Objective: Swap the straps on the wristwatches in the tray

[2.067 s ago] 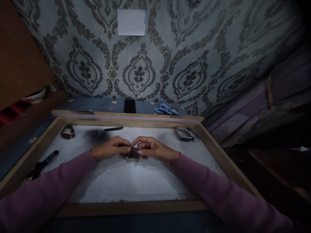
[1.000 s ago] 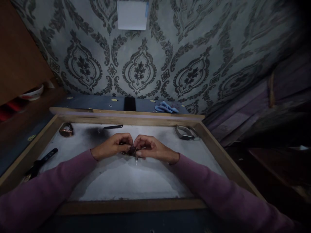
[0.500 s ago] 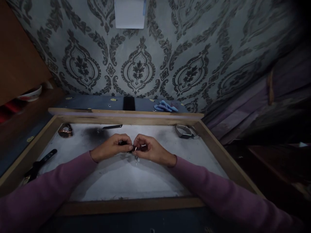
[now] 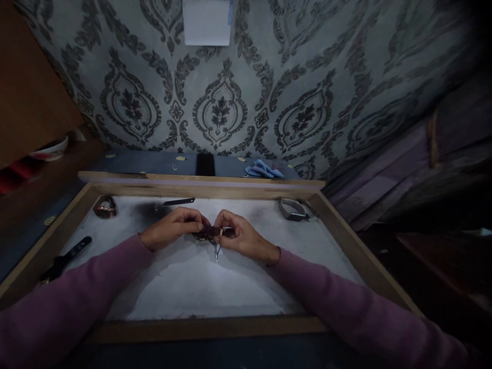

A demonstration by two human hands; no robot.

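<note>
Above the middle of the white-bottomed wooden tray (image 4: 207,323), a dark wristwatch (image 4: 210,231) with a gold-coloured part is stretched between my hands. My left hand (image 4: 175,228) is closed in a pinch on its left side. Closed on the strap's right end, by a small gold-coloured piece that looks like a buckle, is my right hand (image 4: 242,238). A thin pointed metal tool (image 4: 217,254), perhaps tweezers, shows just below my right fingers. I cannot tell whether it is held or lies on the tray.
A rose-gold watch (image 4: 104,207) lies at back left, a black-strapped watch (image 4: 71,256) at left. A dark flat blade-like strip (image 4: 179,202) is near the back rim, a grey-banded watch (image 4: 292,210) at back right. Behind the tray are a blue cloth (image 4: 263,168) and a black rectangle (image 4: 205,164).
My hands have drawn slightly apart, and more of the dark watch and strap shows between them. My left fingers have shifted a little up and left. The thin metal tool shows more plainly.
</note>
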